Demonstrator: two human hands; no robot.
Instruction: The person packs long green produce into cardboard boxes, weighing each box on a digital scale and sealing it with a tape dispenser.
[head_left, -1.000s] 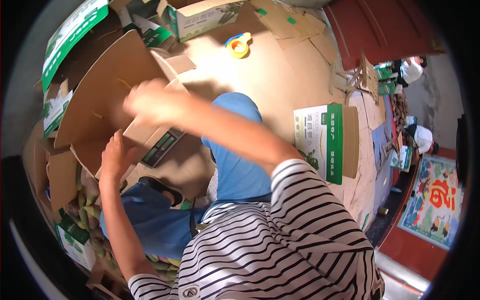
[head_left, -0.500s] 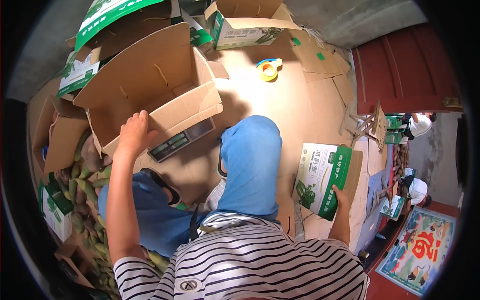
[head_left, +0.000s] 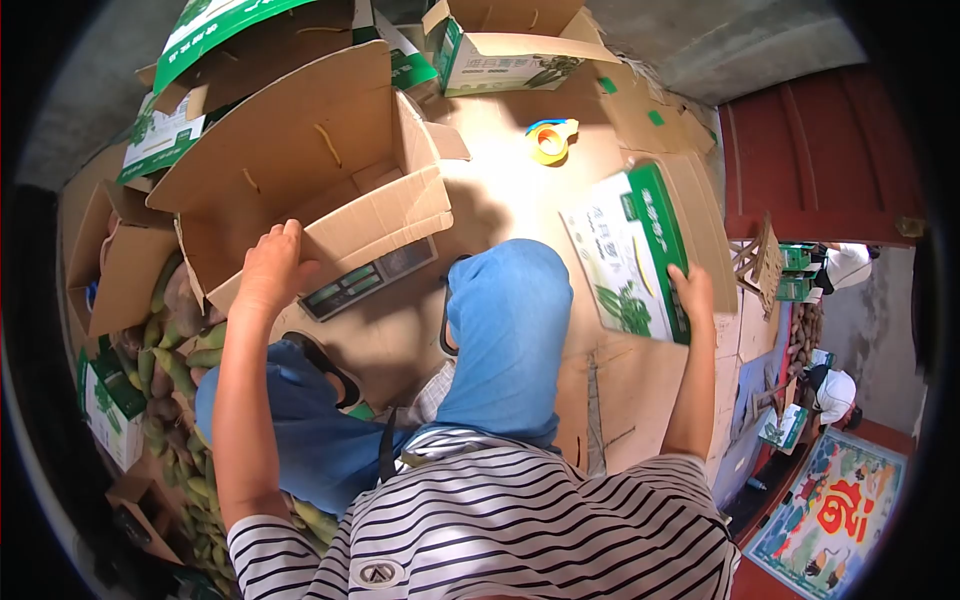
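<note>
My left hand lies on the near wall of a large open cardboard box, its fingers curled over the rim. Two cord loops show on the far inner wall of that box, which sits on a scale with a dark display panel. Out to the right, my right hand grips the green edge of a white-and-green printed carton. This carton is tilted above the floor, with a brown flap spread along its far side. The right thumb shows on the printed face; the other fingers are mostly hidden.
Green and brown radishes are piled at my left. A yellow tape dispenser lies ahead on the cardboard-covered floor. Another open carton stands behind it. By the red door, a wooden stool and two other people appear.
My right hand has moved forward, carrying the carton farther from my body and turning it a little. My left hand stays on the large box's rim. The whole view has shifted slightly.
</note>
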